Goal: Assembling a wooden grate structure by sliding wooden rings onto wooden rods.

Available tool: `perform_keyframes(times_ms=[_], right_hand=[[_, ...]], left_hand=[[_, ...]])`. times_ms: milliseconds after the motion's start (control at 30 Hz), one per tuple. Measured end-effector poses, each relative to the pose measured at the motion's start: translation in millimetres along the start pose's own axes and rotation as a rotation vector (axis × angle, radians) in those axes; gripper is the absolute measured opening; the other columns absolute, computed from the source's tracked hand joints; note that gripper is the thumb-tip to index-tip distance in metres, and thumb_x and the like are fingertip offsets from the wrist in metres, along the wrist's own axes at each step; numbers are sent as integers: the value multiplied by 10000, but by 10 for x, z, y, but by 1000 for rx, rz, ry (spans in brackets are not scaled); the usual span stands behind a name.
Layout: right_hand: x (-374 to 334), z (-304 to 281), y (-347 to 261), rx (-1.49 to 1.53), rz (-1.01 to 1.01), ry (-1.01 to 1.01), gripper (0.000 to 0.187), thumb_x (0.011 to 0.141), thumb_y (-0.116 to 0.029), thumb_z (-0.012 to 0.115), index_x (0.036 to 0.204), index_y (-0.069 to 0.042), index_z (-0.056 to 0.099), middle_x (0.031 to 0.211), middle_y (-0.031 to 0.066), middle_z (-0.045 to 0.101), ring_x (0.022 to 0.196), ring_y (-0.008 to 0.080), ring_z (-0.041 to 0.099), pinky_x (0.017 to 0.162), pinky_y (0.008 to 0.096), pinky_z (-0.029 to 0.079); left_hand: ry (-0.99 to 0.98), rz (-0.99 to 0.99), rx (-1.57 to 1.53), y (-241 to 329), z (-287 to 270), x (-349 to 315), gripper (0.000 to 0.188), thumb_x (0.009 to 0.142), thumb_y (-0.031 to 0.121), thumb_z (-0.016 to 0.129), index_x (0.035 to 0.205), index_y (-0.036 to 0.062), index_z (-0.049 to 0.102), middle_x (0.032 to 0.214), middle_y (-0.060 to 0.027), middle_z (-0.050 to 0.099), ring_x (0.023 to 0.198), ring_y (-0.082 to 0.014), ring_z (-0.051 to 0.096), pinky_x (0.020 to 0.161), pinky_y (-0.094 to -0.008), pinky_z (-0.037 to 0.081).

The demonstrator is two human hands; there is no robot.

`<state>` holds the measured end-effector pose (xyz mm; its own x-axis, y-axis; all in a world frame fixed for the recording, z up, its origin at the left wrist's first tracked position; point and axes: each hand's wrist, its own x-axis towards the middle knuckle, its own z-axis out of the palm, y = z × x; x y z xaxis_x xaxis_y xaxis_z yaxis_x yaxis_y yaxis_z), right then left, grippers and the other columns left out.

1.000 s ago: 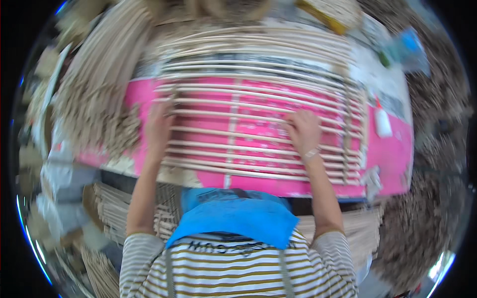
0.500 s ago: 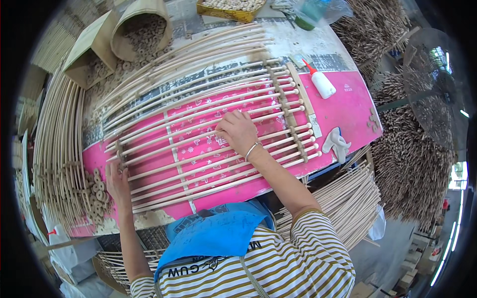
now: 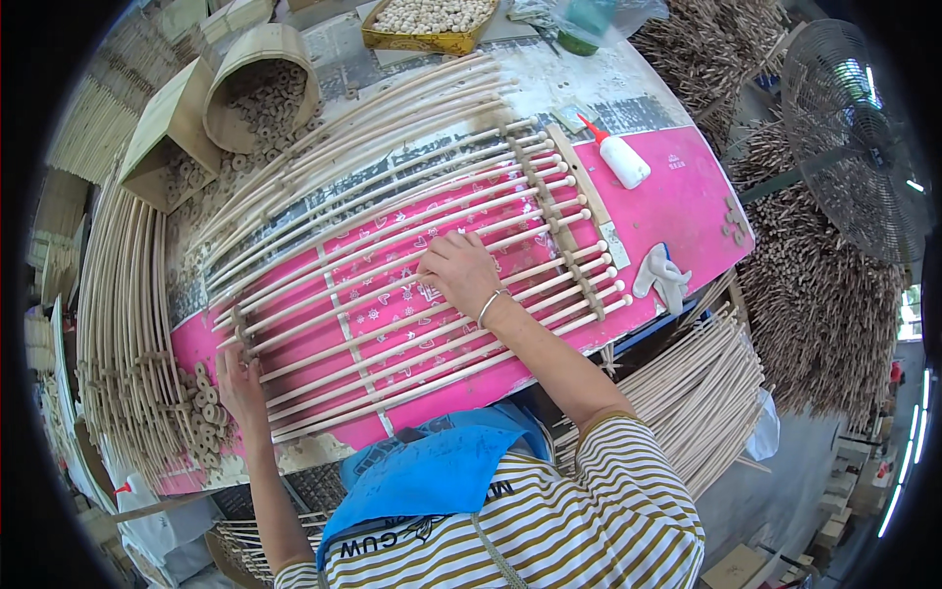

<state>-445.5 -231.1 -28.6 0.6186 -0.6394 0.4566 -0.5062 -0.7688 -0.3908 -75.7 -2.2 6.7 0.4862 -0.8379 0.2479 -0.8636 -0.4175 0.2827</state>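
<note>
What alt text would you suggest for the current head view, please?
A person's left hand is at the left ends of slender wooden rods, the right hand over their middle, above a pink sheet. A white squeeze bottle lies to the right; wooden rings lie in a round tub at upper left.

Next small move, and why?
I'd probably have the left hand slide a ring onto the next nearer rod: the nearest rods look bare at their left ends, while rings sit on others just beyond that hand.
</note>
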Motion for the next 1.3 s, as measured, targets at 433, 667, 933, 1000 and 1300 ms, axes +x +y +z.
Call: perform_keyframes(times_ms=[433, 667, 933, 1000, 1300], right_hand=[[17, -122, 9, 23, -50, -8, 132, 835, -221, 803, 891, -156, 702, 909, 15, 639, 949, 254, 609, 855, 429, 438], [69, -98, -58, 49, -33, -18, 128, 845, -157, 802, 914, -113, 704, 930, 33, 653, 949, 263, 611, 838, 417, 424], [40, -93, -16, 71, -7, -3, 125, 848, -179, 806, 920, -134, 715, 940, 23, 646, 955, 250, 609, 854, 416, 427], [37, -93, -28, 51, -11, -9, 121, 850, -173, 804, 918, -133, 714, 939, 22, 646, 953, 250, 610, 851, 415, 427], [53, -110, -46, 60, -29, 8, 116, 852, -131, 798, 913, -102, 704, 921, 33, 647, 929, 259, 610, 824, 407, 418]], left_hand=[[39, -20, -29, 88, -42, -41, 397, 829, 27, 776, 1197, 91, 641, 1124, -138, 647, 1085, -386, 651, 880, -478, 542], [31, -49, -22, 6, -87, -71, 365, 841, 47, 792, 1171, 85, 638, 1124, -139, 648, 1064, -384, 659, 862, -480, 539], [86, 9, -32, -22, -64, -48, 351, 852, 58, 793, 1177, 78, 663, 1053, -113, 648, 865, -305, 675, 780, -425, 552], [67, 5, -64, -41, -24, -65, 346, 849, 54, 793, 1170, 77, 666, 1026, -113, 640, 860, -301, 669, 775, -418, 555], [78, 5, -36, 7, -20, -64, 344, 848, 65, 781, 1170, 84, 662, 1017, -117, 640, 923, -326, 662, 802, -433, 546]])
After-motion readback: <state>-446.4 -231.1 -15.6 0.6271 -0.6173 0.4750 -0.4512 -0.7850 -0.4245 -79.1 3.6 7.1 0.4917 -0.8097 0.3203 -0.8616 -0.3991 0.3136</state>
